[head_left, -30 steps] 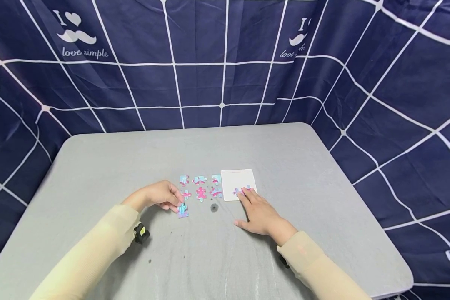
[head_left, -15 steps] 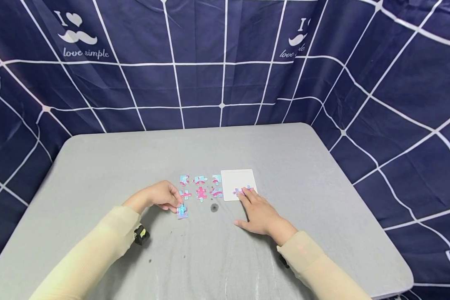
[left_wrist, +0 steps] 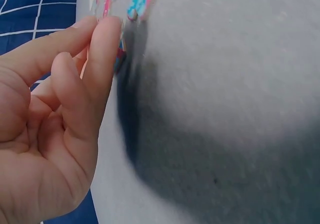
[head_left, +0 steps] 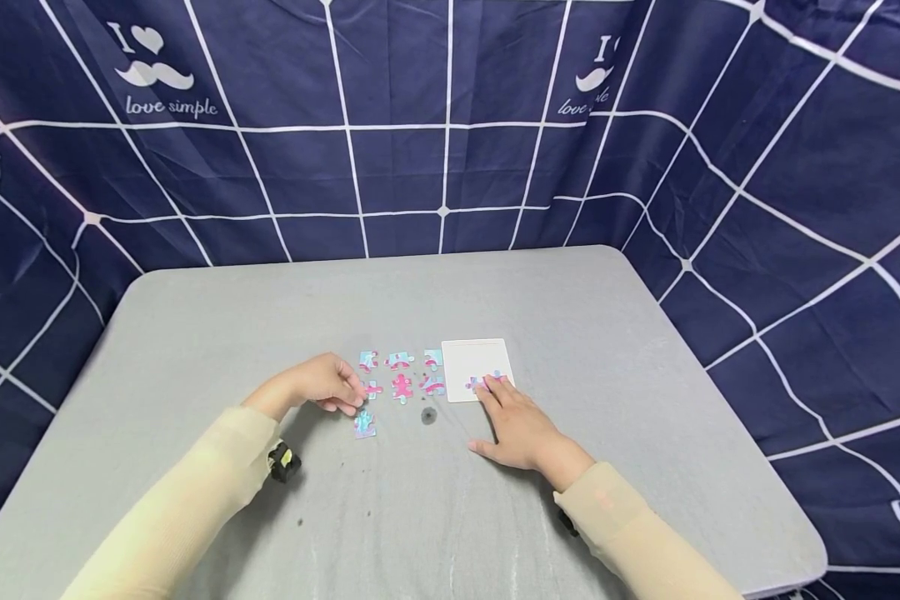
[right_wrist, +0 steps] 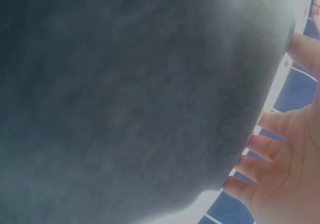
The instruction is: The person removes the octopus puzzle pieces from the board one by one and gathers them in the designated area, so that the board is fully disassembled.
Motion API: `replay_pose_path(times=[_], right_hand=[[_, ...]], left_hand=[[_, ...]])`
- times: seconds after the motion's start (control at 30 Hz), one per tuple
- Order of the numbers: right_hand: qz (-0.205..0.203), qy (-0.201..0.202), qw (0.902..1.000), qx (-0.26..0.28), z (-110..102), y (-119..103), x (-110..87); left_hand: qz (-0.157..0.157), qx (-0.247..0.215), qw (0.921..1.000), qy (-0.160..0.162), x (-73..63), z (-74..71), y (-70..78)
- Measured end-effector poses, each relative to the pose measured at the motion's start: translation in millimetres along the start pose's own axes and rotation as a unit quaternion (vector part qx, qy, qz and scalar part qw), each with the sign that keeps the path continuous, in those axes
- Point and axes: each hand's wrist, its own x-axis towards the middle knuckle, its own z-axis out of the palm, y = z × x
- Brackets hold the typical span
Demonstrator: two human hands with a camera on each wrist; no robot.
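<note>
My left hand (head_left: 326, 385) hovers at the left of the loose jigsaw pieces, fingers bent and thumb near the forefinger. Past its fingers in the left wrist view, a dark blue and red sliver of a jigsaw piece (left_wrist: 121, 56) shows; the fingers hide most of it. Just below these fingertips a blue and purple jigsaw piece (head_left: 364, 423) lies on the table. With fingers spread, my right hand (head_left: 521, 425) rests its fingertips on a white square board (head_left: 468, 354), touching a pink and purple jigsaw piece (head_left: 474, 383), partly covered.
Several pink and blue jigsaw pieces, including a pink one (head_left: 402, 387), lie in two rows left of the board. A dark round spot (head_left: 429, 415) marks the grey table (head_left: 435, 517). Dark blue curtains (head_left: 390, 167) with white lines hang around it.
My left hand has eased up and away from the blue and purple jigsaw piece, which it pinched earlier and which now lies on the table. My right hand has stayed put.
</note>
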Motion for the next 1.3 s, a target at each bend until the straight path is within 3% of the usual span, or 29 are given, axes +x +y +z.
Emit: replay_pose_path(times=[0.2, 0.4, 0.8, 0.97, 1.3], right_hand=[[0.001, -0.002, 1.0, -0.003, -1, -1, -0.2], [0.0, -0.001, 1.0, -0.003, -1, 0, -0.1], [0.002, 0.004, 1.0, 0.008, -1, 1, -0.8], [0.004, 0.009, 0.9998, 0.019, 0, 2, -0.5], [0.0, 0.019, 0.9992, 0.036, -1, 4, -0.8]], left_hand=[[0.017, -0.04, 0.999, -0.012, 6.5, 2.7, 3.7], [0.028, -0.079, 0.9965, -0.001, 15.6, 8.4, 7.4], [0.074, -0.085, 0.993, 0.035, 39.5, 27.8, 30.9], [0.081, -0.098, 0.9907, 0.049, 52.8, 41.9, 41.3], [0.095, -0.075, 0.9899, 0.073, 67.8, 64.5, 64.3]])
